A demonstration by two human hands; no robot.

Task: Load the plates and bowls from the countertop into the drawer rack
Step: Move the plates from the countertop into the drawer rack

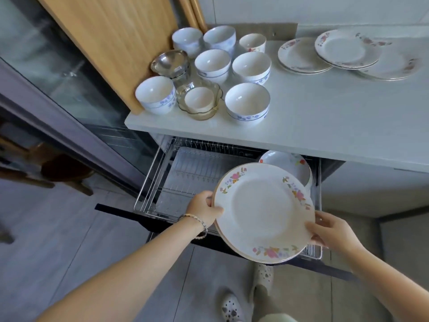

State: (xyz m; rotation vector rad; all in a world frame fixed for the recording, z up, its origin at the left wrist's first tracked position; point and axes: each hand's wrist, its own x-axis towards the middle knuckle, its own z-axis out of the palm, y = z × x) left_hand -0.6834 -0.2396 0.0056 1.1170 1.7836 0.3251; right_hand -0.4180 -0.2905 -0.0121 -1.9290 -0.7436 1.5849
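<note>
A stack of floral plates (pixel 263 211) hangs tilted over the open drawer rack (pixel 185 173). My left hand (pixel 204 211) grips its left rim and my right hand (pixel 329 230) grips its right rim. Behind the stack, one floral plate (pixel 287 163) stands in the rack's right side. On the white countertop (pixel 325 117) sit several white bowls with blue patterns (pixel 247 102), a steel bowl (pixel 170 62) and a glass dish (pixel 199 99) holding a small cup. Several floral plates (pixel 301 54) lie overlapping at the back right.
A wooden board (pixel 111 38) leans against the wall left of the bowls. A glass door panel (pixel 58 77) runs along the left. The drawer's dark front (pixel 144 220) juts out over the grey floor, where my slippered feet (pixel 232 307) stand.
</note>
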